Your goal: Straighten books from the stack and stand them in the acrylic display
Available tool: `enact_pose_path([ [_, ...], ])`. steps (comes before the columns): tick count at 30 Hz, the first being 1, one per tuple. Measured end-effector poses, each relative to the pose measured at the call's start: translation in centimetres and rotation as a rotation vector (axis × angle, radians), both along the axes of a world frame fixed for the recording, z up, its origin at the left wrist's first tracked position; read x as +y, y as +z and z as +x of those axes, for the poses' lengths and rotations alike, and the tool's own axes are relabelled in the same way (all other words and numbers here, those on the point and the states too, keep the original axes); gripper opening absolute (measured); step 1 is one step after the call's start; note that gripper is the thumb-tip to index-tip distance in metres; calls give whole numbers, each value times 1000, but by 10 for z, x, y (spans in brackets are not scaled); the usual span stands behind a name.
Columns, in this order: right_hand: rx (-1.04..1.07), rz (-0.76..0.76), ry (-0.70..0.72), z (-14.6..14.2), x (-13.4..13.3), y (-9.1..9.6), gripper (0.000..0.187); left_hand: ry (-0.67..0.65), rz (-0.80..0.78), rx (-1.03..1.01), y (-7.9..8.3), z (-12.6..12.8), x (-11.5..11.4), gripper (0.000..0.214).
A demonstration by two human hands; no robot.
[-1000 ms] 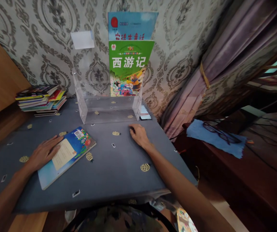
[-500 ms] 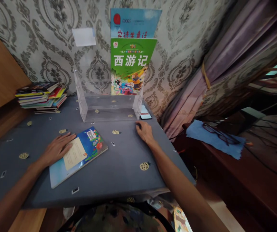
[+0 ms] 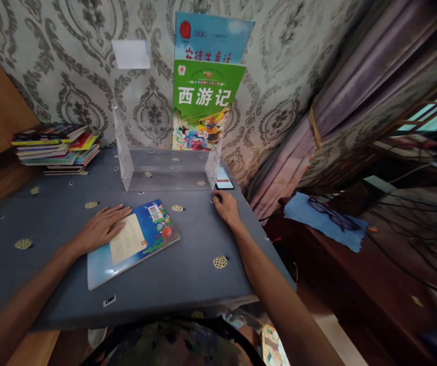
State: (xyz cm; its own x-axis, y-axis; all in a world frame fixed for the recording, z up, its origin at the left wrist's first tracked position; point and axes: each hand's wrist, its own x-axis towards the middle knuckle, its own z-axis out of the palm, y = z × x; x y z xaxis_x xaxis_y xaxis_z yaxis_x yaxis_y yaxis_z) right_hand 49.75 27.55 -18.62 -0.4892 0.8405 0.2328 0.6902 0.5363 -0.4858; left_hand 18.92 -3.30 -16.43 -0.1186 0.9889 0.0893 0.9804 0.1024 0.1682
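Note:
My left hand [image 3: 102, 227] lies flat with spread fingers on the left edge of a blue picture book [image 3: 136, 241] that rests back cover up on the grey table [image 3: 188, 269]. My right hand [image 3: 225, 206] rests on the table near the right foot of a clear acrylic book stand [image 3: 165, 170], fingers curled down, touching a small dark thing I cannot make out. In the stand's right half a green book [image 3: 203, 104] stands upright in front of a light blue book [image 3: 213, 38].
A stack of several books [image 3: 54, 147] lies at the table's back left. A phone [image 3: 224, 183] sits just right of the stand. Patterned wallpaper is behind, a curtain [image 3: 340, 101] to the right. A blue cloth with glasses [image 3: 327, 218] lies on a lower wooden surface.
My left hand has slid the blue picture book to the right, toward the middle of the table. My right hand has moved a little forward toward the stand.

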Motion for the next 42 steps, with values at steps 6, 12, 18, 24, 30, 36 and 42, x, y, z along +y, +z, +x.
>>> enact_pose_path([
  [6,50,2,-7,0,3,-6,37,-33,2,-15,-2,9,17,60],
  [12,81,-26,-4,2,5,-5,38,-41,86,16,-10,31,42,56],
  [18,112,-64,5,6,4,4,38,152,125,183,-1,83,60,48],
  [24,122,-64,12,8,3,8,36,267,-55,250,29,140,70,45],
  [30,139,-87,19,7,2,10,36,235,-223,180,43,174,84,42],
  [36,163,-87,21,8,5,10,35,240,-272,135,40,184,89,40],
  [42,159,-85,39,8,7,7,32,228,-228,98,32,177,93,36],
])
